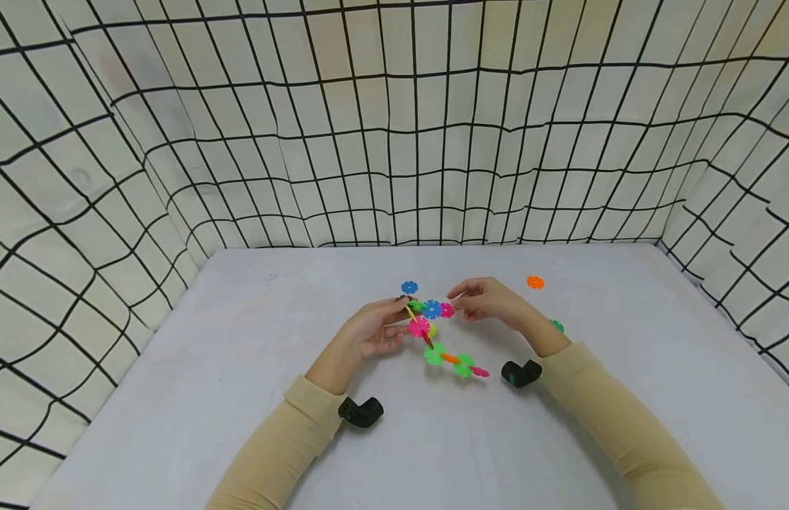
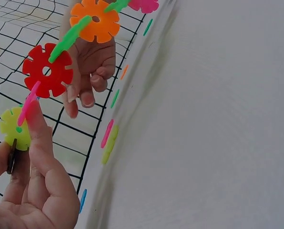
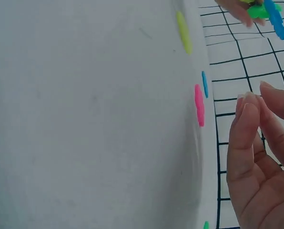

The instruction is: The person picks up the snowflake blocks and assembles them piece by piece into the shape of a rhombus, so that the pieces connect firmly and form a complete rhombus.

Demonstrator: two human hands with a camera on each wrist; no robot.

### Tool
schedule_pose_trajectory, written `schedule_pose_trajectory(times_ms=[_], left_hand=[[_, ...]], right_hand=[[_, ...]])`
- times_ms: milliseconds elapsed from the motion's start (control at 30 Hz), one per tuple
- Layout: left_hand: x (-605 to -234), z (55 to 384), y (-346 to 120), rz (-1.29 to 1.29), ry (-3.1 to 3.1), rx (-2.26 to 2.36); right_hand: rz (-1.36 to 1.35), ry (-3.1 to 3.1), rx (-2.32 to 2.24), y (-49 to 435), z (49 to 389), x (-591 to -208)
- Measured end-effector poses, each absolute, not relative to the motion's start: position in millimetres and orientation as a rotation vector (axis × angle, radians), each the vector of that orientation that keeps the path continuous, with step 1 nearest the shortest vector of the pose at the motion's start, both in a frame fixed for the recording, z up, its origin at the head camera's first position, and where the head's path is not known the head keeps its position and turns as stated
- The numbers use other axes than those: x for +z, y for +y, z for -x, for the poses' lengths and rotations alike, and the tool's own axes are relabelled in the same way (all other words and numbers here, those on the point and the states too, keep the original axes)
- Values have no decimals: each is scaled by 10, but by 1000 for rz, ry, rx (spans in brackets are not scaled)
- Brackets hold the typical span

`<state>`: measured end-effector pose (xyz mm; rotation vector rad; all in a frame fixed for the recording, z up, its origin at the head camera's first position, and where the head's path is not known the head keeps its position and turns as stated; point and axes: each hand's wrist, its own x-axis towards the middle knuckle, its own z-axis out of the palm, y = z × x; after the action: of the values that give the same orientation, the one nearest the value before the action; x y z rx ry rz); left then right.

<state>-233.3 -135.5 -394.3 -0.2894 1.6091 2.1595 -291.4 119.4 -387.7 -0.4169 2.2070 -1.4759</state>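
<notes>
My left hand (image 1: pixel 375 328) holds a chain of interlocking flower-shaped plastic discs. In the left wrist view, its thumb and fingers pinch a dark brown disc (image 2: pixel 11 156) joined to a yellow-green disc (image 2: pixel 15 126), the index fingertip at a pink disc (image 2: pixel 27 104). From there the chain runs through a red disc (image 2: pixel 47 70) and an orange disc (image 2: pixel 95 20); a blue disc (image 1: pixel 432 309) ends a green branch. My right hand (image 1: pixel 490 303) hovers right of the chain, fingers loosely bent, thumb apart, nothing between them. A loose pink disc (image 3: pixel 199 105) lies on the table near it.
Other loose discs lie on the white table (image 1: pixel 241 425): a blue disc (image 1: pixel 409 287) behind the chain, an orange disc (image 1: pixel 535 282), a green disc (image 1: pixel 557 325) by the right wrist, a yellow disc (image 3: pixel 183 32). Black-gridded white cloth walls (image 1: pixel 394 156) surround the table's back and sides.
</notes>
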Motion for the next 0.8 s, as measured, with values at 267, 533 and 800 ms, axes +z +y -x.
schedule_pose_trajectory(times_ms=[267,533,800], left_hand=[[-3945,2332,-1360,279,1614,2157],[-3935,2324,-1371,257,1608,2165],[-3940,2324,-1377,263,1600,2172]], right_hand=[[416,2293,-1308,1165,3028,-3949],[427,2334,-1197,1117,3082,-3943],[462,2385,-1089,1073,3130,-3935]])
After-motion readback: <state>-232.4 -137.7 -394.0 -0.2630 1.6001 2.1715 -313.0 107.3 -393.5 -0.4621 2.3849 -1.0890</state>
